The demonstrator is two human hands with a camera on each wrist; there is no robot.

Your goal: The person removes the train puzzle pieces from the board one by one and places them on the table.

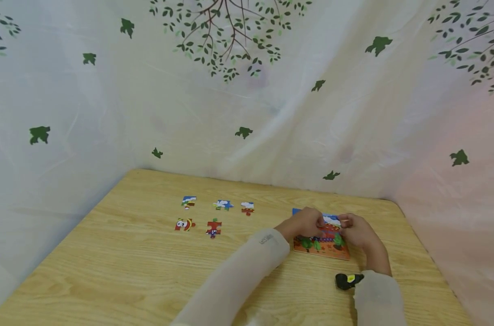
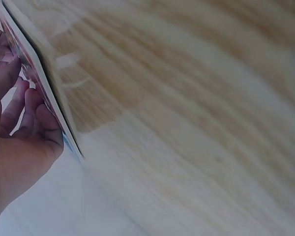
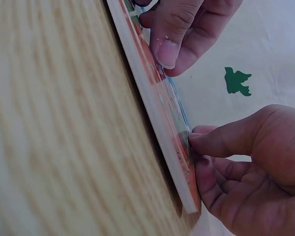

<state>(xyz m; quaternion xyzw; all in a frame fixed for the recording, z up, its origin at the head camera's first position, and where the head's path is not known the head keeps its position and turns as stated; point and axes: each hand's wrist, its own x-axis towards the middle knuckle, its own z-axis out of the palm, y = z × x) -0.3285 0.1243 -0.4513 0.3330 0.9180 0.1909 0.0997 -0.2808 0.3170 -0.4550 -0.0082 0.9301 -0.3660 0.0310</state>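
Note:
A colourful jigsaw board [image 1: 328,251] lies on the table at the right, with trees along its orange lower part and blue and white at the top. My left hand [image 1: 306,222] reaches across its upper left. In the right wrist view, the left thumb [image 3: 168,53] and a finger come down together at the board's surface; I cannot tell whether they pinch a piece. At the board's right edge, my right hand [image 1: 358,231] grips it, with the right thumb [image 3: 206,142] on top and curled fingers against the side. Both hands hide parts of the picture.
Several loose jigsaw pieces lie left of the board, among them a blue and white piece [image 1: 223,205], a red piece [image 1: 213,226] and one with eyes [image 1: 184,224]. A black device [image 1: 346,281] sits by the right sleeve. Leaf-printed cloth [image 1: 214,149] hangs behind the table [image 1: 121,262].

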